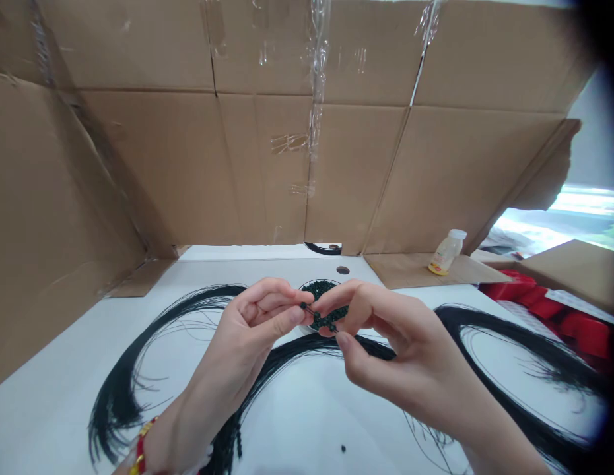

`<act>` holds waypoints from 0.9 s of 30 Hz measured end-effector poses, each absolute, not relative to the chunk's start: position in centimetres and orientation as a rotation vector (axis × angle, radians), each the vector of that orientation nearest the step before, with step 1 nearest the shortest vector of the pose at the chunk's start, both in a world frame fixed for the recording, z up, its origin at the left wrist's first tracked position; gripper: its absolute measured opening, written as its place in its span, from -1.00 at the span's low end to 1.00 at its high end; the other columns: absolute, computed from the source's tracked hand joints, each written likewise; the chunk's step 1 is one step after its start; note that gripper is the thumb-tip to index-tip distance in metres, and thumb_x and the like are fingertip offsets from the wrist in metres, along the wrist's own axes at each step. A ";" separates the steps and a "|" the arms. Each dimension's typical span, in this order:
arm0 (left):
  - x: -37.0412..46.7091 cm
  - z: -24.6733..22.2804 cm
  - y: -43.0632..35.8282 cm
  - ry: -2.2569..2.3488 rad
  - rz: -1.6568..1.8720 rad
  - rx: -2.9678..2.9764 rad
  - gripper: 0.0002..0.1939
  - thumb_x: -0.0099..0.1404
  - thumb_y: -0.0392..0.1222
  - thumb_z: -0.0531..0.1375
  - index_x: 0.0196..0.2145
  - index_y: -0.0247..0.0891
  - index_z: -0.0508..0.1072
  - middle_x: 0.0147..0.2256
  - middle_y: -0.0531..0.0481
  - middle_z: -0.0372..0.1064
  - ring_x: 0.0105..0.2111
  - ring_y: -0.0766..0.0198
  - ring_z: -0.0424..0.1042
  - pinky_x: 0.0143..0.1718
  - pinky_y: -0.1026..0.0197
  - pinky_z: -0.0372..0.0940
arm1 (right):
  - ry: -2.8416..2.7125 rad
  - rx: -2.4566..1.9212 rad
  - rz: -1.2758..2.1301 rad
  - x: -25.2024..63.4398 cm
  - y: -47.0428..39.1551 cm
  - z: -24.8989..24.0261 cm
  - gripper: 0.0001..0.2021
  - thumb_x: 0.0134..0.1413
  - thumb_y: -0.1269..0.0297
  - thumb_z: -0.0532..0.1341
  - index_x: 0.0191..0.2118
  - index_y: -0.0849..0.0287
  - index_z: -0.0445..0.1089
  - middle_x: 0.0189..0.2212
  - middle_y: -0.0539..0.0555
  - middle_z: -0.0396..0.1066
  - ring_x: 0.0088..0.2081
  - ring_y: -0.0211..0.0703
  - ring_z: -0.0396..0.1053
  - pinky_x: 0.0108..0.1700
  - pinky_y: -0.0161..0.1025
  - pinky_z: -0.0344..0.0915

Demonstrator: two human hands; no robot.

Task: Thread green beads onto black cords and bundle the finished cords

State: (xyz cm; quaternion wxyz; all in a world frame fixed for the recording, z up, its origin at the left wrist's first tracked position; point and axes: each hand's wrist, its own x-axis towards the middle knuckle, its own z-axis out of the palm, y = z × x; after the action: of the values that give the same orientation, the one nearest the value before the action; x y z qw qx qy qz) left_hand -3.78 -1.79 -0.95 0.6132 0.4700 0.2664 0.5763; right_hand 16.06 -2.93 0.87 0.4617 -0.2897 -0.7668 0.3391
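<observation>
My left hand [267,313] and my right hand [386,330] meet in front of me above the white table. Between their fingertips runs a short piece of dark beaded cord [317,318] with several small blackish-green beads. The left thumb and index finger pinch one end, and the right thumb and fingers pinch the other. Just behind the fingers stands a round bowl [307,328] filled with dark green beads [321,287], partly hidden by the hands. Below the hands curves a bundle of black cords [280,359]; my forearms cover parts of it.
More black cord bundles lie at left [121,369] and right [515,336]. A single dark bead [343,448] rests near the front. Tall cardboard walls [262,165] enclose the back and left. A small bottle [446,253] stands at the back right, beside a box of red items [579,323].
</observation>
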 end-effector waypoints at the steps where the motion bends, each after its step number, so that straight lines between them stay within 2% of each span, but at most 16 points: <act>1: -3.8 -1.0 -1.8 0.613 1.329 1.081 -0.87 0.24 -0.38 0.43 -0.34 -0.17 0.63 -0.32 0.15 0.65 -0.33 0.48 0.56 -0.24 0.55 0.40 | -1.872 -0.737 0.868 16.0 -3.0 0.9 -0.76 0.09 0.57 0.23 -0.43 0.13 0.19 -0.13 -0.05 0.50 -0.13 -0.21 0.49 -0.03 -0.24 0.45; 9: -3.7 -0.9 -1.7 0.606 1.328 1.091 -0.87 0.22 -0.35 0.45 -0.35 -0.15 0.62 -0.33 0.16 0.65 -0.31 0.47 0.57 -0.20 0.54 0.41 | -1.750 -0.809 1.075 16.0 -2.6 1.1 -0.74 0.12 0.50 0.23 -0.45 0.12 0.13 -0.11 0.02 0.49 -0.06 -0.10 0.46 -0.01 -0.11 0.49; 27: -4.0 -1.1 -1.9 0.693 1.332 1.220 -0.89 0.24 -0.27 0.44 -0.34 -0.09 0.61 -0.33 0.18 0.63 -0.29 0.45 0.60 -0.21 0.54 0.42 | -1.688 -0.809 1.221 16.1 -2.1 1.0 -0.76 0.10 0.44 0.23 -0.48 0.14 0.14 -0.18 0.04 0.46 -0.21 -0.13 0.47 -0.12 -0.13 0.43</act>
State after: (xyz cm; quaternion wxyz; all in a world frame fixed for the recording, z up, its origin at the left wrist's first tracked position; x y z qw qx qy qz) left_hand -4.02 -1.89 -1.12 0.5677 0.5191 0.2949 0.5669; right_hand 16.14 -2.10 0.98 0.4379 -0.3256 -0.6791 0.4909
